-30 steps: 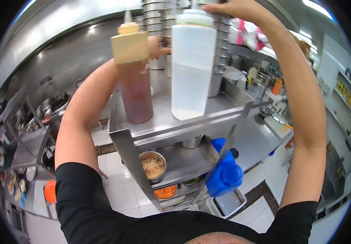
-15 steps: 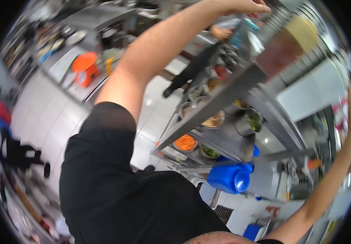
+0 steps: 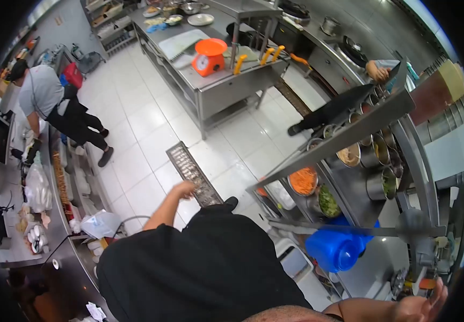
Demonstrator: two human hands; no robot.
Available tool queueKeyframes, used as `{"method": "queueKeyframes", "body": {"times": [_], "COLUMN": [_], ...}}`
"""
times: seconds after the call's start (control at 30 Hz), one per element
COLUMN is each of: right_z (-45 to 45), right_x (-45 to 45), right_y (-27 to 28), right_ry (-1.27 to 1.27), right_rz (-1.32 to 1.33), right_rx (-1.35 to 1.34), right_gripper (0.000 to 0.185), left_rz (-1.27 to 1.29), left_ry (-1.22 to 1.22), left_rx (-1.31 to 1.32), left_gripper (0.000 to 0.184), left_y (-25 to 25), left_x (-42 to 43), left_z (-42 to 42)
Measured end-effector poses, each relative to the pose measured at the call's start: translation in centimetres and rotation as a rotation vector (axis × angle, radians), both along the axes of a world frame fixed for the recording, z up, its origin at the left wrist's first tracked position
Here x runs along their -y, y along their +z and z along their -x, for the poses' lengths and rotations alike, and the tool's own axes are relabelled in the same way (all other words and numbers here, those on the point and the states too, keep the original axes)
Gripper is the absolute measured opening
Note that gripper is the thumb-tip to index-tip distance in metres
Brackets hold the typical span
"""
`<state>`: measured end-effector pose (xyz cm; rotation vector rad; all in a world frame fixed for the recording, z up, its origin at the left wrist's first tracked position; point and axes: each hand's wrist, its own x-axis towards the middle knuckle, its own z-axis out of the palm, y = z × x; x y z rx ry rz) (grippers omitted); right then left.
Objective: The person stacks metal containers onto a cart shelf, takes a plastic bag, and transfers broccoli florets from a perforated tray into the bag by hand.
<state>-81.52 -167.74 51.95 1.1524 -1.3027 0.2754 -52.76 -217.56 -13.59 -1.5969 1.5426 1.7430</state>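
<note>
My left hand [image 3: 185, 189] hangs low in front of my black shirt, over the floor beside a metal floor drain [image 3: 191, 172]. It is small and its fingers run together, so their pose is unclear; nothing shows in it. At the lower right my right hand [image 3: 424, 308] is raised with fingers stretched and apart, holding nothing. Nearest to it is an orange item [image 3: 428, 283] among blurred kitchen goods. A steel rack [image 3: 339, 134] stands at my right, bearing a tub of shredded carrot [image 3: 303, 180], a tub of chopped greens [image 3: 328, 202] and several metal pots [image 3: 375, 154].
A blue barrel [image 3: 334, 249] lies under the rack. Ahead is a steel table [image 3: 243, 88] with an orange scale [image 3: 209, 56] and yellow-handled tools. Another person [image 3: 55, 99] bends over the left counter. A co-worker's hand [image 3: 378, 71] shows behind the rack. White floor tiles [image 3: 140, 107] lie between.
Both my arms have come down from the raised shelves: the left hand to waist level, the right to the lower right. My view has turned, and the left counter and bending person now show clearly.
</note>
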Motion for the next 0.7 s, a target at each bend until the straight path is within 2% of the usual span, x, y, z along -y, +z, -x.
{"method": "queueKeyframes", "body": {"times": [0.03,0.07,0.1,0.17,0.2,0.23,0.27,0.33,0.37,0.43,0.47,0.5,0.53,0.57,0.6,0.63,0.67,0.7], "right_z": [2.1,2.2,2.3,0.3,-0.3,-1.3,-2.5,-6.3,-6.9,-9.0,-10.8,-13.1,-15.0,-16.3,-15.9,-17.2,-18.9,-19.2], "right_x": [-2.7,-1.8,-1.0,7.8,11.4,14.2,17.1,23.8,26.8,33.3,36.8,39.3,41.9,45.1,47.9,51.3,54.1,54.1], "right_y": [-3.6,-5.0,-6.4,-7.9,-9.7,-11.1,-12.2,-14.3,-14.2,-14.6,-15.2,-14.8,-14.1,-13.8,-13.1,-12.5,-11.6,-10.6], "right_ry": [0.229,0.405,0.591,0.874,1.026,1.046,1.067,1.207,1.340,1.621,1.776,1.792,1.809,2.050,2.226,2.368,2.511,2.288], "right_rz": [0.067,0.061,0.079,0.129,0.226,0.155,0.080,-0.046,-0.247,-0.381,-0.306,-0.226,-0.163,-0.062,-0.351,-0.427,-0.499,-0.755], "right_rx": [0.245,0.429,0.603,0.754,0.792,0.848,0.902,0.957,0.922,0.849,0.823,0.880,0.919,0.828,0.790,0.809,0.830,1.087], "right_gripper": [0.054,0.053,0.052,0.045,0.045,0.045,0.046,0.039,0.037,0.032,0.030,0.019,0.010,0.011,0.032,0.012,0.018,0.025], "left_rz": [-0.026,-0.117,-0.068,0.048,0.116,0.185,0.396,0.387,0.323,0.193,0.161,0.339,0.397,0.132,0.089,0.058,0.056,0.053], "left_ry": [0.081,0.073,0.008,-0.163,-0.265,-0.362,-0.368,-0.250,-0.211,-0.136,-0.157,-0.403,-0.437,0.053,0.187,0.262,0.271,0.393], "left_rx": [-0.008,0.021,0.030,0.055,0.073,0.088,0.015,-0.059,-0.042,-0.013,0.072,0.140,0.155,0.151,0.130,0.159,0.241,0.241], "left_gripper": [0.060,0.069,0.064,0.055,0.052,0.049,0.048,0.049,0.050,0.053,0.060,0.058,0.055,0.048,0.042,0.042,0.040,0.039], "left_y": [1.8,0.4,0.5,1.4,2.0,2.3,-1.3,-1.5,-2.9,-6.8,-7.4,-10.3,-12.1,-10.2,-11.0,-12.3,-10.7,-10.7], "left_x": [-1.9,-1.9,-2.2,-1.7,-0.8,0.1,1.0,2.7,3.9,6.4,7.6,9.2,10.2,10.6,11.6,12.7,14.0,14.8], "left_z": [-0.9,-1.6,-1.9,-2.0,-1.9,-1.9,-3.0,-4.3,-5.3,-8.3,-10.4,-12.7,-15.1,-16.9,-19.5,-22.2,-24.2,-26.4]}}
